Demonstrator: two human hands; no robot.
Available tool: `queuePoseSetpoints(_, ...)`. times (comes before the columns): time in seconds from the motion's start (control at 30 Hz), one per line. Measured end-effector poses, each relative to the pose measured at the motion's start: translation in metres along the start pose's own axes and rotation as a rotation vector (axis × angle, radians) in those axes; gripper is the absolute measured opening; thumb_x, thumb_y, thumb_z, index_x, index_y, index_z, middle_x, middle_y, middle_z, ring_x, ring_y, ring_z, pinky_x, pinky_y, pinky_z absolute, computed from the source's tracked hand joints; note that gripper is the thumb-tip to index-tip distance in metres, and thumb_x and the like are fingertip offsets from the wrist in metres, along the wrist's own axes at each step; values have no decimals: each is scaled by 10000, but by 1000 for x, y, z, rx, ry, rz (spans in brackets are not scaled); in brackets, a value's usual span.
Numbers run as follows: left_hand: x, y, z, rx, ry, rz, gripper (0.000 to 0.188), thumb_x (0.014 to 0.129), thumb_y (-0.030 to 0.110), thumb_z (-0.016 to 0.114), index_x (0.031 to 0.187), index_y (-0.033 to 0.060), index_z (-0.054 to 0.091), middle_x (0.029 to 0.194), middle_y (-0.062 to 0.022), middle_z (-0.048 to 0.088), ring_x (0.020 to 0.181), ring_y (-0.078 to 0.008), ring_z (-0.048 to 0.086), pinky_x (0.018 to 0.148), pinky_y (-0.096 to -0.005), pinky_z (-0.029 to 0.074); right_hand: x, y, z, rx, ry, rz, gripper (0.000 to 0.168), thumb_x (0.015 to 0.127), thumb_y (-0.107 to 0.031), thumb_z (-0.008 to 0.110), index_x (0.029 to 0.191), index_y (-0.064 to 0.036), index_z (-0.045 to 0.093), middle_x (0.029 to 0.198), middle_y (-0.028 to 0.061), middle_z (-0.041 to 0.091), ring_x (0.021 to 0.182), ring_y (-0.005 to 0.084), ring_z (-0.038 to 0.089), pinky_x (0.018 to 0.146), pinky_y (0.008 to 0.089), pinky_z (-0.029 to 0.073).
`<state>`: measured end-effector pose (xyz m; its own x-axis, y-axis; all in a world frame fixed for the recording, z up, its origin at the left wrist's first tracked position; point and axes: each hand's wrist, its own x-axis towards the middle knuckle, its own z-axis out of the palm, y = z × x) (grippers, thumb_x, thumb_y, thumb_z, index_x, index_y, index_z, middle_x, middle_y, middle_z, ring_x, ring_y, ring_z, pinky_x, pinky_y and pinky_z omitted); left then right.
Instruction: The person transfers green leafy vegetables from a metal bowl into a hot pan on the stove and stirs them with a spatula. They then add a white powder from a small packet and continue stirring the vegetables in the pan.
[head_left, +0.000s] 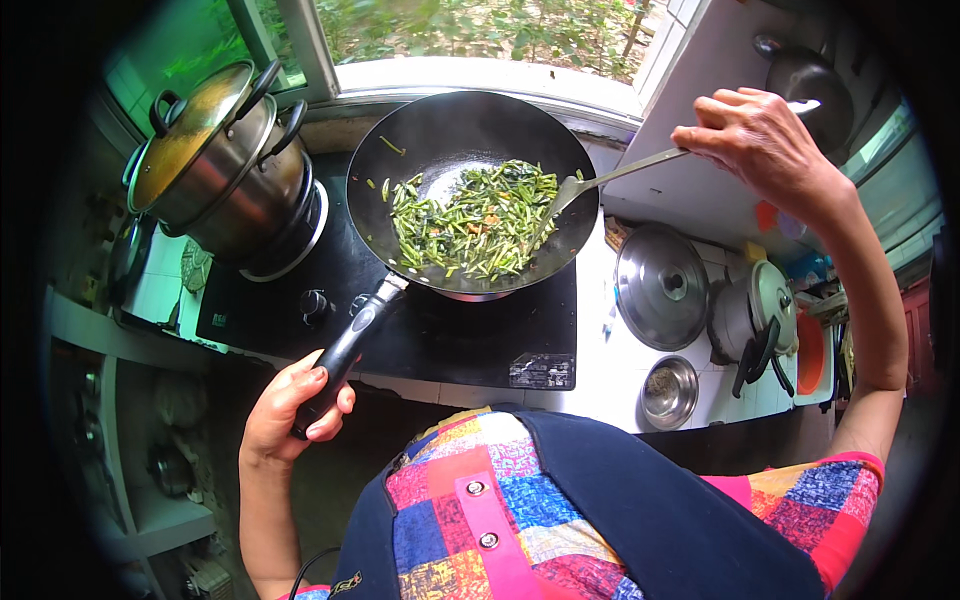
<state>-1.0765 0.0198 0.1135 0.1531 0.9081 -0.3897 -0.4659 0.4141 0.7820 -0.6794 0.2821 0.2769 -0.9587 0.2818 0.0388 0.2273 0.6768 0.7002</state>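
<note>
My left hand (300, 409) grips the black handle (345, 352) of a dark wok (420, 142), which sits over the right side of a black glass gas stove (442, 337). Chopped green vegetables (472, 217) lie in the wok, with small orange-brown bits among them. A few loose pieces cling to the wok's upper left wall. High on the right, my right hand (757, 139) is closed around the handle of a metal spatula (637, 163). The spatula's blade rests against the right edge of the vegetables, its lower part partly hidden among them.
A lidded steel pot (232, 202) stands on the left burner. To the right, a wok lid (662, 287), a small steel bowl (669, 393) and a pressure cooker (750, 311) sit on the white tiled counter (600, 375). Behind the wok runs a window sill (480, 79).
</note>
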Motion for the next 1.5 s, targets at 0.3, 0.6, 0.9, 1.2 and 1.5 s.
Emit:
queuePoseSetpoints(0.3,4,-2,2,-19,-28,0,413,933,232,537,1237,-37,457,776,-127,612,398,-68,406,389,-208,317,40,-87,30,84,-188,265,132,829,-98,554,923,-26,612,922,103,626,860,234,654,726,343,531)
queuePoseSetpoints(0.6,1,-9,-2,-48,-53,-5,419,940,249,535,1246,-26,452,797,-120,615,409,-72,416,410,-213,336,56,-25,3,385,-423,484,188,844,-212,540,783,-66,641,659,157,621,657,322,644,631,421,517)
queuePoseSetpoints(0.9,2,-7,-5,-53,-82,-28,428,946,236,525,1281,-15,437,814,-133,612,422,-83,429,423,-223,339,105,-2,59,801,-969,659,248,902,-206,519,892,-8,668,620,83,629,462,152,582,414,320,481)
queuePoseSetpoints(1.2,5,-5,-6,-52,-113,-36,372,942,229,527,1229,2,459,810,-128,612,457,-92,459,447,-223,362,85,-62,140,1049,-308,526,283,906,-350,588,968,-95,694,632,64,640,564,178,615,613,338,506)
queuePoseSetpoints(1.5,2,-6,-3,-71,-76,-25,375,946,209,512,1243,-13,454,808,-131,615,441,-90,449,435,-222,354,18,-36,82,229,10,159,182,865,-255,619,1025,-169,631,756,37,543,667,200,610,528,336,480)
